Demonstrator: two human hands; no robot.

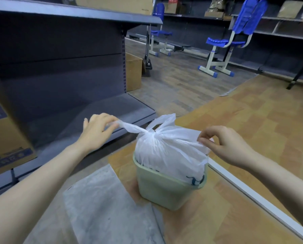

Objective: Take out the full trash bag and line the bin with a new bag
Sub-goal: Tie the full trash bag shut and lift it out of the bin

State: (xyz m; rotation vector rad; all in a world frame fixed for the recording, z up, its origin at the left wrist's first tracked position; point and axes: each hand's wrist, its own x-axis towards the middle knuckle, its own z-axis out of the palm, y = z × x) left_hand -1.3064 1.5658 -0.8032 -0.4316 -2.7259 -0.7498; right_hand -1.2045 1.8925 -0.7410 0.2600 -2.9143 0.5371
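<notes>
Trash bag [168, 152], white and full, sits in a pale green bin [164, 192] standing upright on the wooden tabletop [253, 131]. Its bulk rises well above the bin rim, and its neck is gathered at a knot near the top centre. Two handle ends run out from that knot along a roughly left-to-right line, one to each side, while a loose flap stands up behind the knot. Left hand [98, 131] pinches the left handle end between thumb and fingers [112, 123], fingers together on the plastic. Right hand [224, 145] pinches the right handle end, fingers curled and clamped on it. A flat, translucent new bag [108, 205] lies on the tabletop just beside the bin, on its near left. The bin stands near the tabletop's left edge, with a dark shelving unit [59, 67] close beyond that edge. A white rail [253, 196] runs along the tabletop close on the bin's right. Open wooden surface extends beyond and to the right of the rail. Blue chairs [235, 37] stand well apart on the floor behind.
</notes>
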